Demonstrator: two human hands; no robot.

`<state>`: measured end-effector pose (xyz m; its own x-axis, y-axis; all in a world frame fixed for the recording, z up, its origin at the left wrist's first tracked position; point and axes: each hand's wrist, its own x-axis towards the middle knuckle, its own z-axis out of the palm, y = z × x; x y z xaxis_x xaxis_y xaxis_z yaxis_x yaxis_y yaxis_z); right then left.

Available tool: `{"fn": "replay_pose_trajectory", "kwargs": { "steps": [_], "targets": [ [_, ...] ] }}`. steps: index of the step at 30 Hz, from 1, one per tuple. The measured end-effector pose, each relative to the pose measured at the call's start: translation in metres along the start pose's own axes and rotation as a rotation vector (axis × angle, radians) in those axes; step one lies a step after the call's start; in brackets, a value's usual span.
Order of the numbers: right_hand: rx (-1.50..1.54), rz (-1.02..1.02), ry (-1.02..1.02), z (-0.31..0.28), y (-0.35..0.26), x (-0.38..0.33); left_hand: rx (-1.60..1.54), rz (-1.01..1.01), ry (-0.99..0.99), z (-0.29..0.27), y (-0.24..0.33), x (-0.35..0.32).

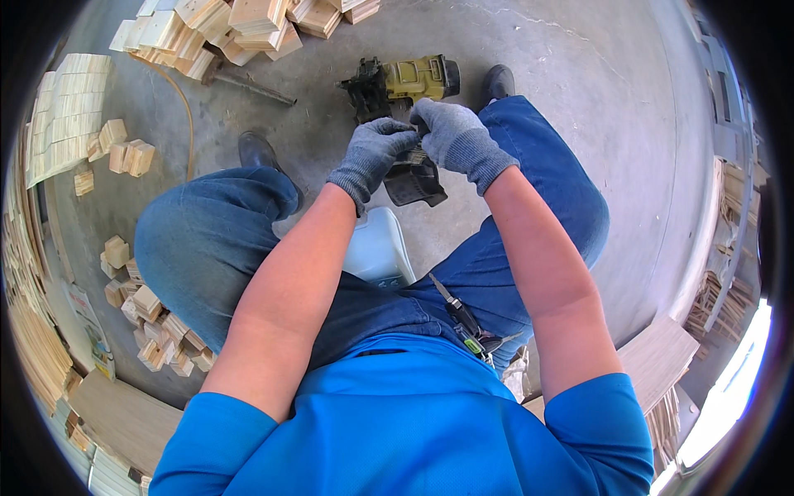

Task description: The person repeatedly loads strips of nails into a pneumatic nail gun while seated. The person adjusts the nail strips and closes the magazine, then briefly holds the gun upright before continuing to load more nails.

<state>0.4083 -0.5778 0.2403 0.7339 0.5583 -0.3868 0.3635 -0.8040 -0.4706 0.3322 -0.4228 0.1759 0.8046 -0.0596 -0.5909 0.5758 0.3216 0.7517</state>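
Observation:
A yellow and black power nail gun hangs in front of my knees, its black handle and base pointing back toward me. My left hand, in a grey knit glove, grips the tool's middle from the left. My right hand, also gloved in grey, closes over the same part from the right. The two hands touch each other on the tool. I sit on a white stool with my legs in blue jeans spread apart above a grey concrete floor.
Small cut wooden blocks lie by my left leg, and more blocks further left. Stacked wooden pieces and a hammer sit ahead. Wood planks line the left; board stacks stand at the right.

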Motion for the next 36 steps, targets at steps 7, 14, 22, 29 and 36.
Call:
{"fn": "replay_pose_trajectory", "kwargs": {
  "steps": [7, 14, 22, 29, 36],
  "targets": [
    [0.08, 0.027, -0.005, 0.003, 0.005, 0.002, 0.003, 0.036, 0.009, 0.001, 0.003, 0.0],
    [0.236, 0.017, -0.048, 0.005, 0.02, 0.012, 0.038, 0.015, 0.0, -0.002, 0.005, 0.003],
    [0.401, 0.048, -0.091, 0.0, 0.041, 0.016, -0.244, -0.043, -0.082, -0.015, 0.003, 0.011],
    [0.479, 0.041, -0.094, 0.003, 0.04, 0.014, -0.15, -0.021, -0.062, -0.012, 0.01, 0.008],
    [0.399, 0.065, -0.117, 0.004, 0.038, 0.019, -0.124, -0.004, -0.027, -0.01, 0.01, 0.009]
  ]
}}
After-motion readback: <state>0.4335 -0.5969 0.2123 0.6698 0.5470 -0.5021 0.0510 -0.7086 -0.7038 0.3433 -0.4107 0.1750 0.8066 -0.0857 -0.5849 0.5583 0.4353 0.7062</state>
